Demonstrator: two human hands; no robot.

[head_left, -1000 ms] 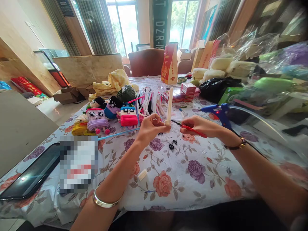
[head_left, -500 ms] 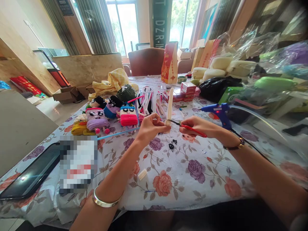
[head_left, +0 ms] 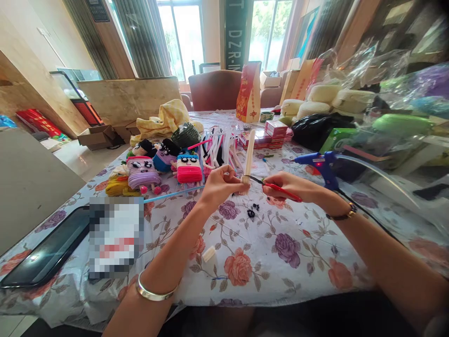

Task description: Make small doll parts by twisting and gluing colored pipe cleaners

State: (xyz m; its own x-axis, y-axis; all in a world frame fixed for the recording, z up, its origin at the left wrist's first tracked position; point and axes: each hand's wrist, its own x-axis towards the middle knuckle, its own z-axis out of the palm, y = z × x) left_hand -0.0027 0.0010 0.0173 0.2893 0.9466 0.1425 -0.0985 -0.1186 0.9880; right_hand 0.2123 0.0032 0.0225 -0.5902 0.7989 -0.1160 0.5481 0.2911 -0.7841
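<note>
My left hand (head_left: 224, 184) is closed in a pinch on the lower end of a cream fuzzy strip (head_left: 249, 152), which stands nearly upright. In my right hand (head_left: 289, 185) are red-handled scissors (head_left: 282, 191). Their thin dark blades reach left to the strip just above my left fingertips; whether they have cut into it I cannot tell. Below the hands, small black scraps (head_left: 251, 213) lie on the flowered tablecloth (head_left: 259, 252). A short cream piece (head_left: 209, 254) rests closer to the front edge.
A blue glue gun (head_left: 321, 164) with a lit red light stands right of my right hand. Several yarn dolls (head_left: 142, 174) sit at left, beside fuzzy stems (head_left: 220, 147). A phone (head_left: 45, 248) lies front left. Red boxes (head_left: 275, 131) and bagged cream rolls (head_left: 322, 93) are behind.
The whole view has shifted very slightly. Both hands, the strip and the scissors keep nearly the same pose.
</note>
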